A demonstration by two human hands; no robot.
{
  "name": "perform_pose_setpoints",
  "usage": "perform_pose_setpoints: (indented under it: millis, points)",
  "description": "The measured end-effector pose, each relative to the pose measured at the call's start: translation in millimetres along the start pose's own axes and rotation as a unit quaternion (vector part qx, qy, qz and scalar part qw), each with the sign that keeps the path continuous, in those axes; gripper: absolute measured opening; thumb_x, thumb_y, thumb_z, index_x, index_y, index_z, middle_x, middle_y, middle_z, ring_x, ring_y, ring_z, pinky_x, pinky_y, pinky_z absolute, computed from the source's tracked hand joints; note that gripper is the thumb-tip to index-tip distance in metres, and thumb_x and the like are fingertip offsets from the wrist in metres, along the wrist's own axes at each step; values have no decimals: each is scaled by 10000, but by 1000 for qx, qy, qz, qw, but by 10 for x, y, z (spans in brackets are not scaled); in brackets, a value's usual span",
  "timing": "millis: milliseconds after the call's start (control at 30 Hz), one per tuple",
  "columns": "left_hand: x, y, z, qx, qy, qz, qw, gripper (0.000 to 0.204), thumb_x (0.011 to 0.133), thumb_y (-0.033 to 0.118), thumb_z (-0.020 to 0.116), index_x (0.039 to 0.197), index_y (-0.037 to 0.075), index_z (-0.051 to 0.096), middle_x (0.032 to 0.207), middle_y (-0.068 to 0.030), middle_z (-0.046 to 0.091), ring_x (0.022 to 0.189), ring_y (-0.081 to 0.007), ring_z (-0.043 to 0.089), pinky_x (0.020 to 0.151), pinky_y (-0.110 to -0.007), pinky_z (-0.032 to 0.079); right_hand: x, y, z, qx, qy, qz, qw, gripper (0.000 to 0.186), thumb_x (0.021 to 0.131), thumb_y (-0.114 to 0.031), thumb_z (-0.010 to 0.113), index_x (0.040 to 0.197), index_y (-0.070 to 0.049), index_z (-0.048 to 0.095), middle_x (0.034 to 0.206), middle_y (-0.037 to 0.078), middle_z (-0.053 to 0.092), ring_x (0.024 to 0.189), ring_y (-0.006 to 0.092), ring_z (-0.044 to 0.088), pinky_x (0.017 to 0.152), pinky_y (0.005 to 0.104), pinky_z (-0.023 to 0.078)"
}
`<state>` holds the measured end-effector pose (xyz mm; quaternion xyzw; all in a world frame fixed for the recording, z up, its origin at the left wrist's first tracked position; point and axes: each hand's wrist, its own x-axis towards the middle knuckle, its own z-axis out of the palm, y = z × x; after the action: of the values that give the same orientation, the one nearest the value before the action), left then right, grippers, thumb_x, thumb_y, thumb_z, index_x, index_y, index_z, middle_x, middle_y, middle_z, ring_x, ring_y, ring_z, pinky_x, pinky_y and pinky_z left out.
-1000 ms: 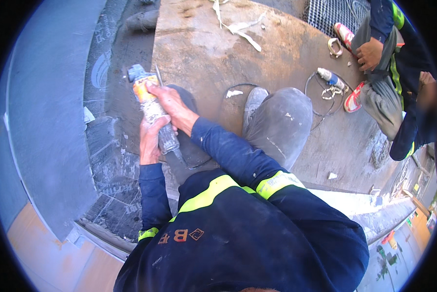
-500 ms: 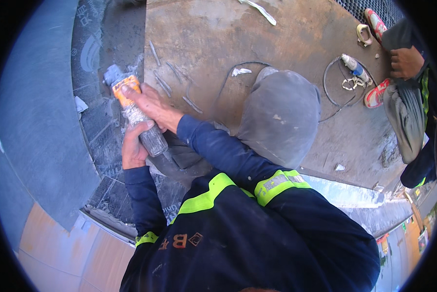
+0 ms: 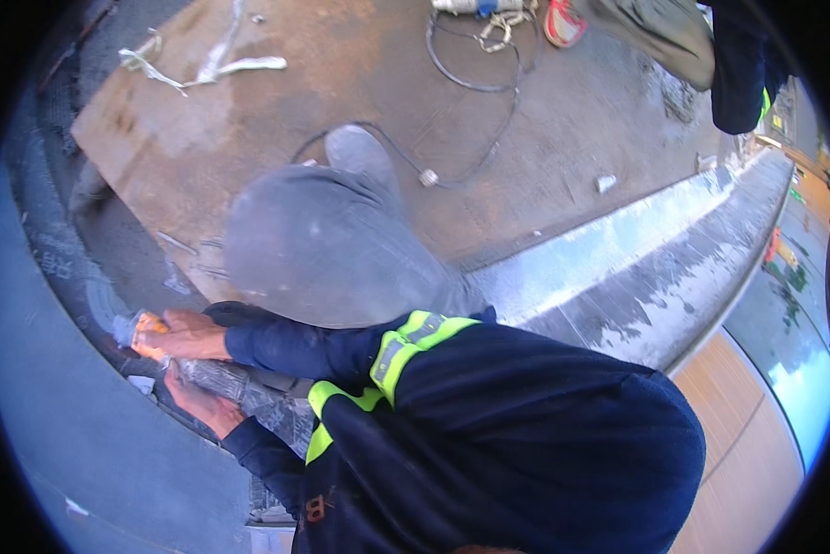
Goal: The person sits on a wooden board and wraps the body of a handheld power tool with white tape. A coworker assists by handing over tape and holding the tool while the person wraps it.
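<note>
A dusty power tool [image 3: 144, 336], orange at its front and grey behind, lies low at the left beside a curved edge; it looks like an angle grinder. My right hand [image 3: 195, 336] is wrapped over its orange part. Below it, my left hand [image 3: 202, 403] grips the tool from the near side, fingers partly hidden. The tool's head sits close to the dark, dusty strip [image 3: 87, 286] along the curved edge, and whether it touches is unclear. My bent knee [image 3: 295, 249] in grey trousers is just beyond my right forearm.
A brown-stained board [image 3: 452, 120] spreads ahead, with a dark cable [image 3: 470, 180] and white strips [image 3: 216, 66] on it. A white-and-blue tool [image 3: 475, 6] lies at the top, near another person's red shoe [image 3: 563, 23]. Blue-grey panel [image 3: 73, 415] at left; pale ledge [image 3: 609, 249] at right.
The view has swung, so board, cable and ledge sit differently in it. Both hands and the power tool are now lower left, nearer the curved edge, with the same two-handed hold.
</note>
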<state>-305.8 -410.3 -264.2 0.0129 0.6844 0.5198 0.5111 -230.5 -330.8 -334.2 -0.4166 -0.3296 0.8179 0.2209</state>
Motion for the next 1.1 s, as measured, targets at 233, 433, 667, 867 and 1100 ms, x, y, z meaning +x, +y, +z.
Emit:
perform_pose_setpoints:
  millis: [233,433,667,867,1100]
  points:
    - [171,-127,276,7,-41,15,999,701,1058,633,569,1452,54,556,1246,-130,702,1093,-281,718,918,-428,601,-51,-142,-155,-57,59,-46,996,984,954,-826,487,1227,106,645,1252,357,682,1201,481,665,1013,500,521]
    - [136,-95,228,-4,-91,-15,996,697,1048,589,627,1493,60,543,1325,-119,703,1135,-267,713,958,-410,590,-34,-162,-179,-46,66,-69,994,931,963,-797,513,1260,77,635,1232,360,683,1179,476,676,1000,492,528]
    - [355,120,166,17,-142,-71,987,588,1063,426,614,1489,26,546,1367,-146,686,1230,-300,678,1084,-425,526,63,64,-130,48,61,-152,985,925,975,-797,508,1331,50,624,1288,326,669,1246,431,644,1039,471,498]
    - [338,-28,375,-4,-119,-30,992,605,1071,445,572,1514,36,521,1415,-144,649,1286,-302,640,1127,-426,487,-39,-95,-238,-20,124,-137,983,980,965,-799,517,1356,97,578,1339,356,640,1287,458,622,1075,476,486]
    - [174,45,479,86,-104,5,991,729,1089,554,520,1584,24,441,1479,-164,595,1340,-314,601,1155,-408,461,-23,-103,-147,-11,153,-100,983,973,944,-833,496,1298,66,614,1315,333,657,1265,447,634,1059,496,487]
